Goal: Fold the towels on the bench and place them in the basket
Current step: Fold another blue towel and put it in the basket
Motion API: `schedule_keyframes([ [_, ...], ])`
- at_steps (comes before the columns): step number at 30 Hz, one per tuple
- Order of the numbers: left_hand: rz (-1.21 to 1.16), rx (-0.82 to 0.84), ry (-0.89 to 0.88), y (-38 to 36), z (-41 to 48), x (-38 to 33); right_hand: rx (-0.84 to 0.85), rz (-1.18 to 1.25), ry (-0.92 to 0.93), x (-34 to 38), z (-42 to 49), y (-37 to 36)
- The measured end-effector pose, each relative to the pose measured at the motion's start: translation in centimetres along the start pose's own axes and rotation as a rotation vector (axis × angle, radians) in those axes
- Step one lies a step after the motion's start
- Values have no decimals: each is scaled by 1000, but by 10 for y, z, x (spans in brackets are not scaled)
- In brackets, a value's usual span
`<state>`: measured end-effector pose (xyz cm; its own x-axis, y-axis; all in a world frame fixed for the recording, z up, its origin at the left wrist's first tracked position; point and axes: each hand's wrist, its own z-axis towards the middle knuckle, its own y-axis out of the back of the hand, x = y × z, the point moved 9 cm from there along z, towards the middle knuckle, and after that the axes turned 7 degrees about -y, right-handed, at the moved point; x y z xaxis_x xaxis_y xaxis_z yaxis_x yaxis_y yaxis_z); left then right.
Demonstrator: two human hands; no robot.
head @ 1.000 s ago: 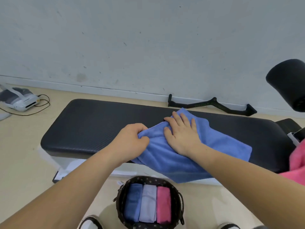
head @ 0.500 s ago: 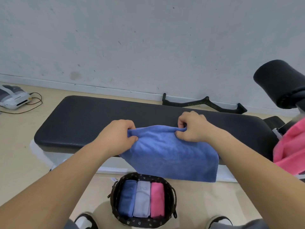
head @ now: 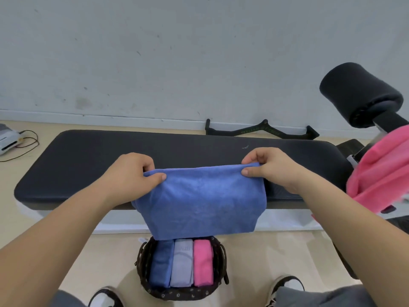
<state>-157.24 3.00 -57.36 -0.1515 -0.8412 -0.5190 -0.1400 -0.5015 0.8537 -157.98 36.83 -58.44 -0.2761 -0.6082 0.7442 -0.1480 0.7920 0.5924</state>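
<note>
- Black padded bench [head: 93, 160] runs left to right in front of the wall.
- Blue towel [head: 201, 200] hangs folded over the bench's near edge, above the basket.
- Dark basket [head: 181, 294] on the floor holds three folded towels.
- Left hand [head: 130, 176] pinches the towel's top left corner.
- Right hand [head: 272, 169] pinches its top right corner.

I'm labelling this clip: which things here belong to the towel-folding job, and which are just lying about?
Job: blue towel, pinched by left hand and right hand; bench; basket; three folded towels in it; pink towel.
Lying about: black bar handle, white device, foam roller.
</note>
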Motion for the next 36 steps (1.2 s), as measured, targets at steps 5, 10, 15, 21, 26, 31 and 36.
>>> schedule_keyframes([
  [5, -85, 42, 55, -2, -10, 10, -8, 1, -50, -6, 1, -9],
  [10, -235, 45, 121, -4, -17, 21, -32, -3, -69, -6, 4, -13],
  [15, -297, 26, 201, 3, -21, 42, -55, 4, -103, -6, 9, -16],
  [21, -206, -12, 131, 10, -22, 45, -105, -30, -81, -3, 10, -16],
  [26, -193, 34, 59, 12, -24, 43, -33, -288, 12, 8, -2, -16],
  [31, -99, 80, 41, 22, -33, 40, -122, -328, 56, 20, -26, 10],
  [36, -134, -262, 75, 50, -26, 20, -261, 73, -66, 18, -32, 31],
])
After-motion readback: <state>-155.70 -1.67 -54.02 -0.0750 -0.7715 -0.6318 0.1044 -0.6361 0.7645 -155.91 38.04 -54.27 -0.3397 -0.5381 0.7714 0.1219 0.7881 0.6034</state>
